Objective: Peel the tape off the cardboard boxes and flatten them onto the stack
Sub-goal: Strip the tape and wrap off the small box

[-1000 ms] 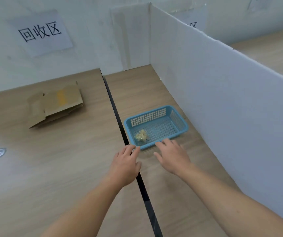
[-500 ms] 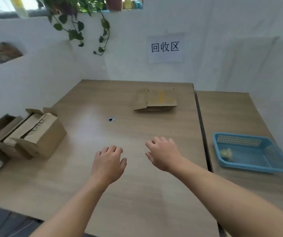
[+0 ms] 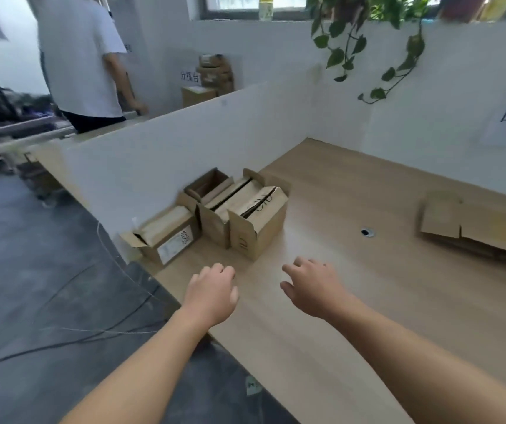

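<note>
Several brown cardboard boxes stand in a cluster at the table's left edge against the white partition. The nearest one (image 3: pixel 257 226) has loose top flaps and black marks on it. A smaller box with a white label (image 3: pixel 170 238) sits to its left, and another open box (image 3: pixel 208 185) stands behind. A stack of flattened cardboard (image 3: pixel 475 229) lies at the right. My left hand (image 3: pixel 212 293) hovers just short of the boxes, fingers loosely curled, holding nothing. My right hand (image 3: pixel 312 289) hovers beside it with relaxed, spread fingers, also holding nothing.
The wooden table (image 3: pixel 367 301) has a cable hole (image 3: pixel 367 232) between boxes and stack. A white partition (image 3: pixel 184 142) borders the left side. A person in a white shirt (image 3: pixel 83 59) stands beyond it. Cables (image 3: pixel 77 335) run across the grey floor. A plant (image 3: pixel 367 41) hangs above.
My view has swung left, away from the blue basket and past the flattened stack, to the boxes at the table's left edge. Both hands have moved along with it and stay empty.
</note>
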